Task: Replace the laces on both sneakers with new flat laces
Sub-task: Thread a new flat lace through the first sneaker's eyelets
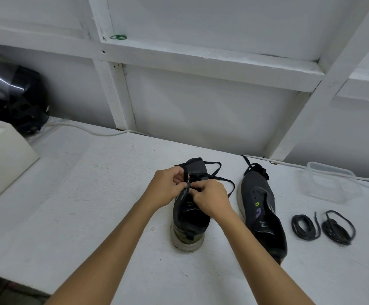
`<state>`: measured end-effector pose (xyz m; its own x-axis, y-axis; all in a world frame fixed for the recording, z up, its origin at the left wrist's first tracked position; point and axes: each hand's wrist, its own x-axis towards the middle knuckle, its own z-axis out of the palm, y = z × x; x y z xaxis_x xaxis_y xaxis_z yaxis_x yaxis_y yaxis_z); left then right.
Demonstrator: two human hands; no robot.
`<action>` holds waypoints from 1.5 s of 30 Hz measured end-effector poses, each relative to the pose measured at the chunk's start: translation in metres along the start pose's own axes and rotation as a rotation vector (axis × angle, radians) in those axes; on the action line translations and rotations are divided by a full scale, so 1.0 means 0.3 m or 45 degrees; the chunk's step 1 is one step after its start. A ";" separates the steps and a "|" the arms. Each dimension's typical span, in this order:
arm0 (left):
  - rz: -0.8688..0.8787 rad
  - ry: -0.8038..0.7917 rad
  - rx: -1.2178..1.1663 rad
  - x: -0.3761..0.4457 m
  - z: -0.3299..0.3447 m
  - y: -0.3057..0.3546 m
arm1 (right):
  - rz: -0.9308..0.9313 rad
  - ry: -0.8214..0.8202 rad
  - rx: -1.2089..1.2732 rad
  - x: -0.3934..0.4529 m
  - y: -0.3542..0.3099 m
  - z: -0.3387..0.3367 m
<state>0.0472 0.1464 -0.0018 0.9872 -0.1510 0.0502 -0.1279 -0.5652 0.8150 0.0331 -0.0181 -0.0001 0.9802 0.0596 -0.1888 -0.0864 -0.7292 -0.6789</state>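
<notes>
Two dark grey sneakers stand on the white table, toes pointing away from me. Over the eyelets of the left sneaker [189,219], my left hand [168,188] and my right hand [210,199] both pinch a flat black lace [223,179], whose free ends loop out to the right of the toe. The right sneaker [260,208] has open eyelets, and a bunched flat black lace [256,170] lies on its toe. Two coiled black round laces [304,226] [338,227] rest on the table to the right of that shoe.
A clear plastic container [331,183] sits at the back right. A white cable [86,128] runs along the wall. A black helmet [14,95] and a cream box [5,159] are at the left. The table edge [25,280] is near my left elbow.
</notes>
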 end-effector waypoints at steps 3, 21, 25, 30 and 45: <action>-0.068 0.001 -0.130 -0.008 0.010 -0.008 | -0.005 0.016 -0.008 0.003 -0.003 -0.002; -0.455 0.230 -1.054 -0.138 0.138 0.009 | -0.115 0.030 0.068 -0.004 0.022 -0.029; -0.591 0.329 -1.061 -0.046 0.063 0.035 | -0.115 -0.046 0.005 0.010 0.018 -0.049; -0.409 0.218 -1.137 0.122 -0.112 0.117 | -0.152 -0.047 -0.096 0.019 -0.005 -0.024; -0.241 -0.147 -0.384 0.215 -0.076 0.169 | -0.128 -0.044 -0.141 0.023 -0.014 -0.016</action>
<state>0.1066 0.1265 0.0561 0.9713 -0.1672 -0.1691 0.1065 -0.3301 0.9379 0.0411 -0.0179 0.0050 0.9760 0.1587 -0.1494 0.0344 -0.7890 -0.6135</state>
